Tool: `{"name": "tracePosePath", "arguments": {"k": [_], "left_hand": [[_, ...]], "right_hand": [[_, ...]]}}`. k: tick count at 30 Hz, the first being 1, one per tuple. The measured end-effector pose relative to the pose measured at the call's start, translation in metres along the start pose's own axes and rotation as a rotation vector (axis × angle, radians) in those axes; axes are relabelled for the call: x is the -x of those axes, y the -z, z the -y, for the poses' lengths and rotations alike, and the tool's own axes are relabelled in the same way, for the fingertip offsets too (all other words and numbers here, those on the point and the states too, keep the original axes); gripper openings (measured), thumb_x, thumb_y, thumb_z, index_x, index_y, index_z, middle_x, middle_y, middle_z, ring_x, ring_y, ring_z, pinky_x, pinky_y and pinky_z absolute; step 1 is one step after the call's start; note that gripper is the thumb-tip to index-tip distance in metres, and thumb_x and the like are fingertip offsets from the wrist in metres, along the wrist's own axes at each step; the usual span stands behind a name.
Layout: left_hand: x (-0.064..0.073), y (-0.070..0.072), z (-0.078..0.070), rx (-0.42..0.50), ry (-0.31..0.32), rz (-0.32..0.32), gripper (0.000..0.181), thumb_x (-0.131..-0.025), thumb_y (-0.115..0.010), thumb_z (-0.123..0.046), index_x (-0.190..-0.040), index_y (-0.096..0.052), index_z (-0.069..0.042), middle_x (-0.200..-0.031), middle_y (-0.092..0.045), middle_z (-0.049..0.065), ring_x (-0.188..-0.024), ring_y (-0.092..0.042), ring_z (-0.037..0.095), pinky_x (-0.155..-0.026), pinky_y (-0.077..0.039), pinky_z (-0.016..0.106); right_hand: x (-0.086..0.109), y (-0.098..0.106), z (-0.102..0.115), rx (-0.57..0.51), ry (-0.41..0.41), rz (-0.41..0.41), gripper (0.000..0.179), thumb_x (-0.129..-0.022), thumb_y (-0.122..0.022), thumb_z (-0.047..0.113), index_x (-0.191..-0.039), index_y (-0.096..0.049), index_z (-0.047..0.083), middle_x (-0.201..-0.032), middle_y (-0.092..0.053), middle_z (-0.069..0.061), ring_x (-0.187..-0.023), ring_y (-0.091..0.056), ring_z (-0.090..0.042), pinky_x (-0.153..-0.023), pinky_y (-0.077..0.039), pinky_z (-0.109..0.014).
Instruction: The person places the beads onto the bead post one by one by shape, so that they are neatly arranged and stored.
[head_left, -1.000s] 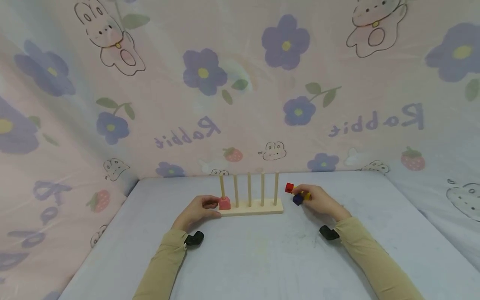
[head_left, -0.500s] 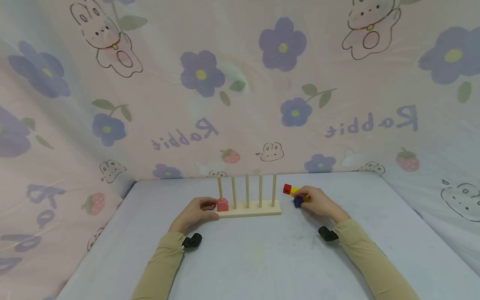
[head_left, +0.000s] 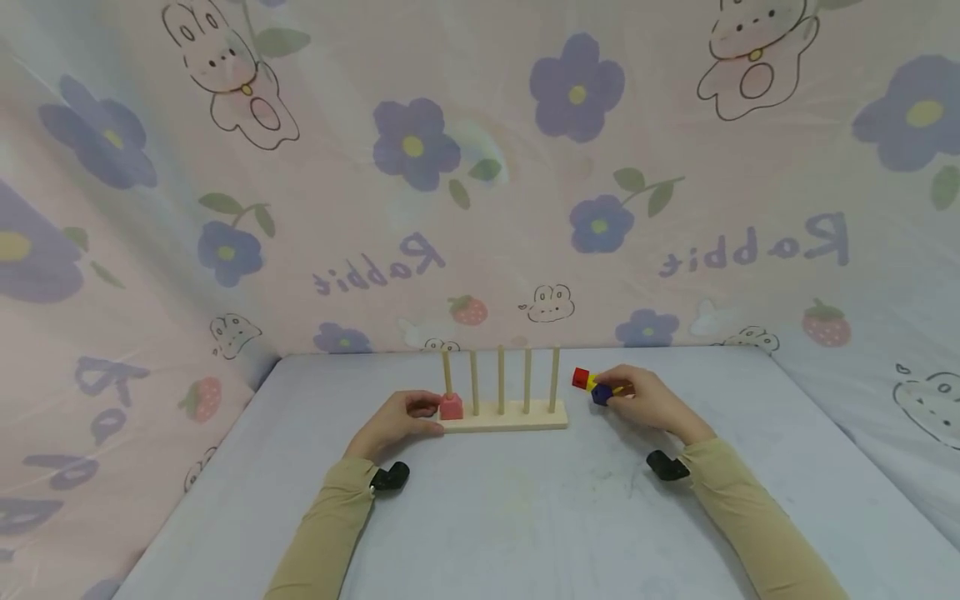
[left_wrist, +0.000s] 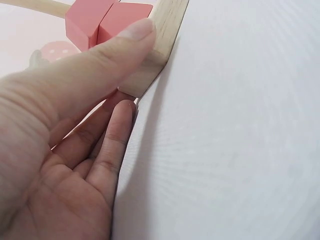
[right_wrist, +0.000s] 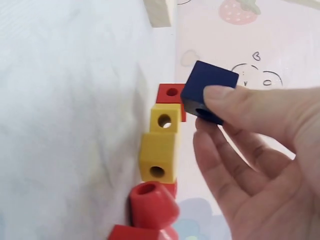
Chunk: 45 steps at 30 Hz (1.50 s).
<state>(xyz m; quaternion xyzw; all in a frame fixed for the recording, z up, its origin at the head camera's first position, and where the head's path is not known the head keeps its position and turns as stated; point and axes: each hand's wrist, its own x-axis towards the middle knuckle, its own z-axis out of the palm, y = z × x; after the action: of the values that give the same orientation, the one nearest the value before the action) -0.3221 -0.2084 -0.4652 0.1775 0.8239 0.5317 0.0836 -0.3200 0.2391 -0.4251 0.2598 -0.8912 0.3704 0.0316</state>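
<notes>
My left hand (head_left: 394, 421) holds the left end of a wooden peg stand (head_left: 510, 417), thumb on one side and fingers on the other. Two stacked red blocks (left_wrist: 107, 22) sit on the leftmost peg, close to the thumb; the other pegs are bare. To the right of the stand, my right hand (head_left: 647, 402) pinches a dark blue cube (right_wrist: 209, 90) between thumb and fingers. The cube has a hole through it and is tilted, held above the table. Beside it in the right wrist view lie yellow blocks (right_wrist: 159, 155) and a red cube (right_wrist: 167, 94).
More red blocks (right_wrist: 152, 205), one rounded, lie by the yellow ones; my right hand mostly hides this group in the head view. A patterned curtain (head_left: 510, 250) hangs behind the white table (head_left: 510, 517).
My right hand has lifted the dark blue cube slightly from among the loose blocks. The left hand stays at the stand's end. The head view has shifted a little.
</notes>
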Motion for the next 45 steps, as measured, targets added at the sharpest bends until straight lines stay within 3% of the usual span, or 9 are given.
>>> {"name": "tracePosePath", "arguments": {"k": [7, 15, 21, 28, 37, 41, 45], "left_hand": [[0.000, -0.002, 0.000, 0.010, -0.003, 0.009, 0.055, -0.074, -0.082, -0.006, -0.123, -0.058, 0.005, -0.121, -0.060, 0.016, -0.111, -0.057, 0.029, -0.096, -0.045, 0.037], [-0.002, -0.001, -0.003, -0.059, -0.017, -0.013, 0.056, -0.071, -0.084, -0.007, -0.120, -0.061, 0.003, -0.116, -0.063, 0.013, -0.105, -0.060, 0.026, -0.092, -0.048, 0.035], [-0.002, -0.002, -0.008, -0.094, -0.031, -0.039, 0.058, -0.067, -0.087, -0.009, -0.119, -0.063, -0.002, -0.113, -0.065, 0.007, -0.104, -0.059, 0.024, -0.094, -0.045, 0.040], [-0.002, -0.003, -0.011, -0.093, -0.036, -0.023, 0.059, -0.069, -0.085, -0.006, -0.123, -0.060, 0.000, -0.117, -0.063, 0.008, -0.104, -0.056, 0.024, -0.094, -0.043, 0.042], [-0.001, -0.003, -0.007, -0.078, -0.072, 0.006, 0.057, -0.073, -0.082, -0.004, -0.124, -0.058, 0.003, -0.119, -0.061, 0.013, -0.105, -0.055, 0.031, -0.094, -0.041, 0.048], [-0.001, -0.002, -0.004, -0.093, -0.088, 0.017, 0.056, -0.074, -0.081, -0.004, -0.124, -0.057, 0.003, -0.118, -0.061, 0.013, -0.105, -0.054, 0.031, -0.093, -0.042, 0.047], [-0.002, -0.001, -0.006, -0.112, -0.065, 0.029, 0.054, -0.075, -0.081, -0.008, -0.124, -0.058, -0.002, -0.117, -0.062, 0.008, -0.105, -0.055, 0.026, -0.093, -0.042, 0.042]], "right_hand": [[-0.002, 0.010, 0.006, -0.068, 0.022, -0.051, 0.037, -0.087, -0.066, -0.003, -0.123, -0.059, -0.002, -0.119, -0.059, -0.017, -0.107, -0.059, -0.035, -0.089, -0.049, -0.044], [-0.010, 0.015, 0.025, -0.215, -0.040, -0.146, 0.042, -0.091, -0.065, 0.006, -0.131, -0.054, 0.005, -0.127, -0.054, -0.016, -0.110, -0.057, -0.034, -0.087, -0.050, -0.028], [-0.020, 0.015, 0.053, -0.336, -0.023, -0.241, 0.043, -0.091, -0.067, 0.016, -0.131, -0.054, 0.005, -0.127, -0.054, -0.014, -0.113, -0.056, -0.032, -0.086, -0.049, -0.021], [-0.029, 0.012, 0.098, -0.534, 0.078, -0.327, 0.039, -0.089, -0.068, 0.008, -0.125, -0.054, 0.001, -0.124, -0.054, -0.014, -0.111, -0.055, -0.025, -0.089, -0.047, -0.021], [-0.052, -0.008, 0.146, -0.687, 0.156, -0.279, 0.039, -0.087, -0.068, -0.001, -0.123, -0.053, -0.002, -0.122, -0.054, -0.015, -0.107, -0.057, -0.024, -0.089, -0.049, -0.025], [-0.063, -0.024, 0.158, -0.717, 0.184, -0.259, 0.039, -0.087, -0.066, -0.004, -0.124, -0.053, -0.004, -0.122, -0.054, -0.015, -0.108, -0.057, -0.024, -0.089, -0.049, -0.026], [-0.072, -0.040, 0.163, -0.713, 0.208, -0.245, 0.037, -0.087, -0.066, -0.004, -0.123, -0.055, -0.002, -0.121, -0.056, -0.015, -0.108, -0.058, -0.025, -0.089, -0.049, -0.028]]}}
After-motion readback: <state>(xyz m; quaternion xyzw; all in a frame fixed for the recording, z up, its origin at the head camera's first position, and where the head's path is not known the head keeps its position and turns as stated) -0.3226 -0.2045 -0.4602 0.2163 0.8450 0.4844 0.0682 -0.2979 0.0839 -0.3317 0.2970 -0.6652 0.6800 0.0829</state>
